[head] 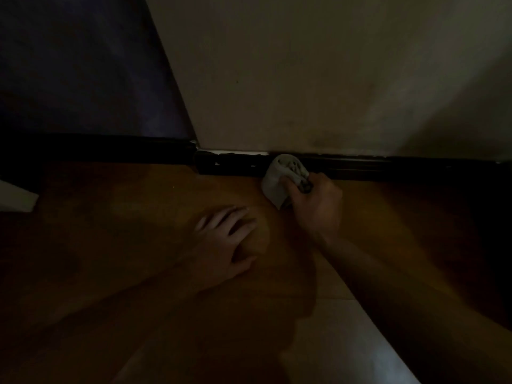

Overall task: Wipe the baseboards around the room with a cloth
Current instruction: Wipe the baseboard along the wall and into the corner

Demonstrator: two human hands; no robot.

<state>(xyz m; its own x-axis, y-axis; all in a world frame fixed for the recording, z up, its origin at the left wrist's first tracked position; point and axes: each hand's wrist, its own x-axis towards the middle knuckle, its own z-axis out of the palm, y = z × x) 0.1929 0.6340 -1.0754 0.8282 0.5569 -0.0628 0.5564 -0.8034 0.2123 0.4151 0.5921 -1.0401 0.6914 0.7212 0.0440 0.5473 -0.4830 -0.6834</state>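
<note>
A dim room, a wooden floor [110, 245] meeting a pale wall [304, 79]. The right hand [318, 203] has its fingers curled round a bunched cloth [279, 181], pressing it to the dark baseboard [388, 167] beside a chipped stretch. The left hand [227, 239] lies flat on the floor, fingers spread, as a prop. Wiping looks under way; the next move, I'd guess, calls for an even-pressured slide along the strip.

The wall [304, 79] and the dark baseboard [388, 169] at its foot block the way ahead. To the right of the right hand [315, 202] and its cloth [275, 182], bare floor [401, 217] runs along the baseboard. To the left, the baseboard bends at a corner [197, 155]. The left hand [227, 245] lies flat on the floor near the cloth. A white thing [16, 198] sits far left.
</note>
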